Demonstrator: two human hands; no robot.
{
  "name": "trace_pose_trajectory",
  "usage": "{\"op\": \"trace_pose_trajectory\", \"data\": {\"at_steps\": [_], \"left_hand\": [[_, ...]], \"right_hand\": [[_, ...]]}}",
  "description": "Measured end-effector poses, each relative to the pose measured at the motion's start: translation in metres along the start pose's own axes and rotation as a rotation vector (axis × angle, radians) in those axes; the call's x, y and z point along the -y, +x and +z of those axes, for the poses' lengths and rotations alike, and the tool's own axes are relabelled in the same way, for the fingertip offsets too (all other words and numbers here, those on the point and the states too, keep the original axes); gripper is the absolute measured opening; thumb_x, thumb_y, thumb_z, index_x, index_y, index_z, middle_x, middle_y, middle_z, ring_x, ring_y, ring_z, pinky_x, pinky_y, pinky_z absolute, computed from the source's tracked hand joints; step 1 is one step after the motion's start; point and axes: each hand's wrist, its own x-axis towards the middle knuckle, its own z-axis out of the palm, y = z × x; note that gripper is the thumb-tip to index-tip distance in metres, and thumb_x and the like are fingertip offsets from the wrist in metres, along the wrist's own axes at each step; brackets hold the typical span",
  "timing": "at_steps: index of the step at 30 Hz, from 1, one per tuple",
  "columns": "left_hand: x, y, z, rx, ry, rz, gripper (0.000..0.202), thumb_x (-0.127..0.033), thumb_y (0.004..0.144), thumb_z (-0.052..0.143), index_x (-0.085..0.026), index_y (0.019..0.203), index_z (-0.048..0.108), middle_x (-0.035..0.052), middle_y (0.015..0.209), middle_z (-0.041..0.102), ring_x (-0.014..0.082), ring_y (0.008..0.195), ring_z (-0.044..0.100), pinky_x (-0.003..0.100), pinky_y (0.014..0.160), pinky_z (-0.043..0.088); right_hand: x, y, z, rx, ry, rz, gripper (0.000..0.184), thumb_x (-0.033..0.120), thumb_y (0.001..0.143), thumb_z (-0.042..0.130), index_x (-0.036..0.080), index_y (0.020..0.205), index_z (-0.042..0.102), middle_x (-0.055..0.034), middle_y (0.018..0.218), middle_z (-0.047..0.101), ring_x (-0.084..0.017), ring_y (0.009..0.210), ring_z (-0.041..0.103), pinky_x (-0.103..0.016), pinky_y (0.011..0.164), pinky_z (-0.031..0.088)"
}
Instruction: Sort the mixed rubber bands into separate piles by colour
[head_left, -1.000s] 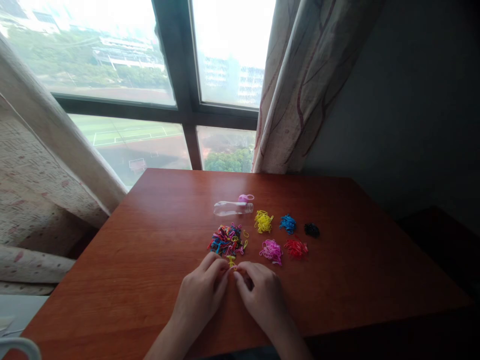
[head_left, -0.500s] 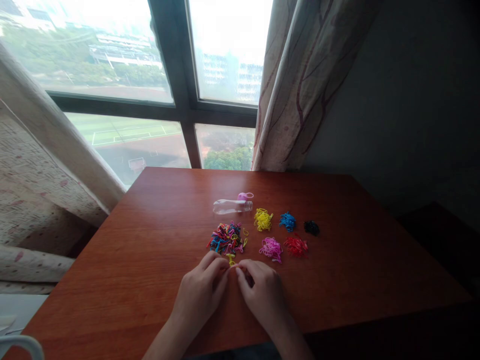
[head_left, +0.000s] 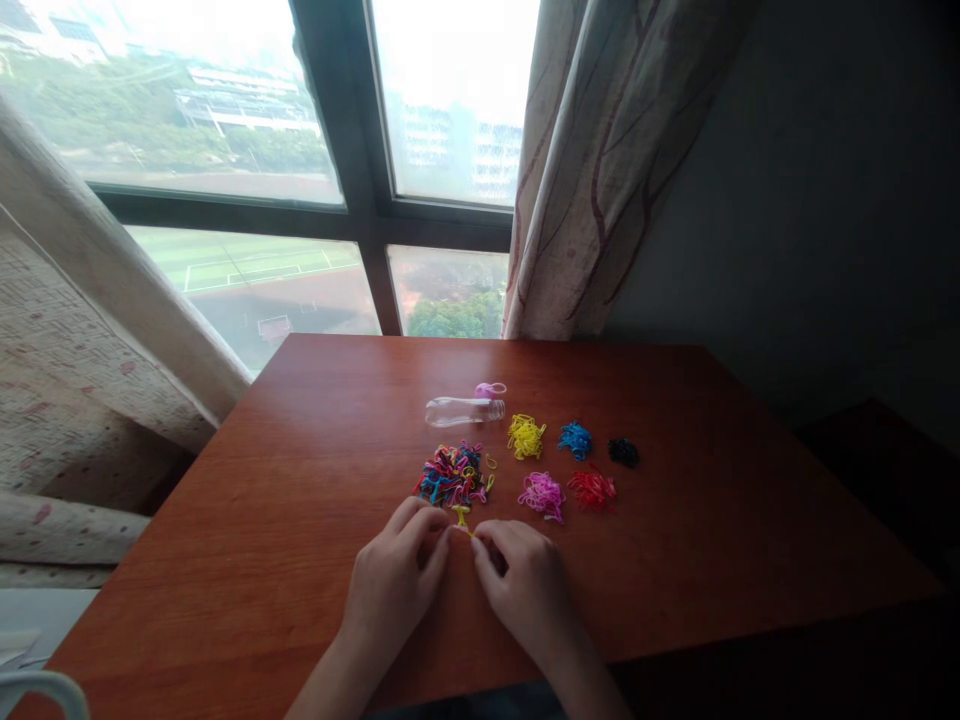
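Near the front of the table, my left hand (head_left: 394,565) and my right hand (head_left: 525,575) face each other, thumbs and forefingers pinched. A thin yellow rubber band (head_left: 465,532) stretches between the fingertips of both hands. Just past it lie a few loose yellow rubber bands (head_left: 460,514). Beyond my left fingertips is a heap of mixed-colour rubber bands (head_left: 454,475). To the right are single-colour piles: yellow (head_left: 526,438), blue (head_left: 575,440), black (head_left: 622,452), pink (head_left: 542,496) and red (head_left: 592,490).
A clear plastic bottle (head_left: 461,412) lies on its side behind the heap, with a pink cap with a loop (head_left: 487,391) behind it. The brown wooden table (head_left: 262,520) reaches to the window (head_left: 367,225), with curtains (head_left: 577,200) on both sides.
My left hand has shifted slightly left, so the gap between my fingertips is wider and more of the band shows. My right hand has hardly moved.
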Motion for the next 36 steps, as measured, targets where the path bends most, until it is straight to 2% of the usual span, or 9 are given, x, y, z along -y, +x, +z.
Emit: {"op": "trace_pose_trajectory", "data": {"at_steps": [8, 12, 16, 20, 25, 30, 36], "left_hand": [[0.003, 0.001, 0.001, -0.047, -0.039, -0.034, 0.014, -0.03, 0.093, 0.051, -0.022, 0.087, 0.061, 0.0, 0.09, 0.063, 0.0133, 0.074, 0.063, 0.022, 0.063, 0.046], [-0.002, 0.009, -0.001, -0.043, -0.086, -0.001, 0.014, -0.028, 0.093, 0.051, -0.022, 0.087, 0.062, 0.0006, 0.089, 0.063, 0.0122, 0.073, 0.061, 0.022, 0.064, 0.046], [-0.021, 0.033, 0.0, 0.031, -0.094, 0.137, 0.015, -0.027, 0.092, 0.052, -0.022, 0.089, 0.066, 0.0024, 0.09, 0.065, 0.0117, 0.072, 0.061, 0.02, 0.061, 0.046], [-0.044, 0.065, 0.013, 0.108, -0.058, 0.29, 0.017, -0.022, 0.092, 0.051, -0.024, 0.091, 0.069, 0.0024, 0.091, 0.064, 0.0124, 0.075, 0.062, 0.021, 0.065, 0.047], [-0.062, 0.09, 0.032, 0.207, 0.001, 0.348, 0.016, -0.025, 0.092, 0.053, -0.024, 0.095, 0.069, 0.0034, 0.092, 0.063, 0.0149, 0.076, 0.063, 0.023, 0.064, 0.048], [-0.062, 0.092, 0.037, 0.231, 0.022, 0.341, 0.016, -0.021, 0.09, 0.053, -0.025, 0.093, 0.069, 0.0032, 0.097, 0.064, 0.015, 0.078, 0.064, 0.024, 0.067, 0.049], [-0.048, 0.079, 0.019, 0.18, -0.064, 0.285, 0.013, -0.023, 0.091, 0.053, -0.023, 0.09, 0.066, 0.0028, 0.097, 0.064, 0.0148, 0.081, 0.063, 0.023, 0.07, 0.047]], "right_hand": [[0.0, -0.001, 0.0, -0.021, -0.009, -0.019, 0.013, 0.013, 0.087, 0.056, 0.022, 0.079, 0.062, 0.001, 0.072, 0.066, -0.015, 0.069, 0.06, -0.024, 0.064, 0.036], [-0.001, -0.002, 0.0, -0.004, -0.009, -0.019, 0.013, 0.012, 0.088, 0.056, 0.022, 0.082, 0.062, 0.0006, 0.076, 0.066, -0.016, 0.072, 0.061, -0.025, 0.066, 0.036], [-0.002, -0.01, 0.0, 0.013, -0.016, -0.046, 0.014, 0.012, 0.088, 0.054, 0.022, 0.081, 0.061, 0.0001, 0.076, 0.066, -0.016, 0.073, 0.06, -0.025, 0.066, 0.035], [-0.003, -0.02, -0.001, 0.004, -0.002, -0.039, 0.015, 0.011, 0.087, 0.052, 0.022, 0.079, 0.06, 0.0, 0.074, 0.065, -0.016, 0.071, 0.059, -0.025, 0.063, 0.032], [-0.002, -0.023, -0.003, 0.011, 0.023, -0.019, 0.014, 0.011, 0.086, 0.054, 0.022, 0.081, 0.062, -0.0005, 0.077, 0.067, -0.016, 0.074, 0.062, -0.024, 0.065, 0.034], [-0.003, -0.022, -0.001, -0.008, 0.033, -0.012, 0.015, 0.009, 0.085, 0.055, 0.022, 0.083, 0.064, -0.0011, 0.078, 0.069, -0.017, 0.075, 0.064, -0.023, 0.066, 0.037], [-0.003, -0.021, -0.002, -0.027, 0.084, -0.02, 0.018, 0.009, 0.084, 0.054, 0.022, 0.085, 0.065, -0.0011, 0.078, 0.069, -0.017, 0.076, 0.064, -0.024, 0.069, 0.04]]}}
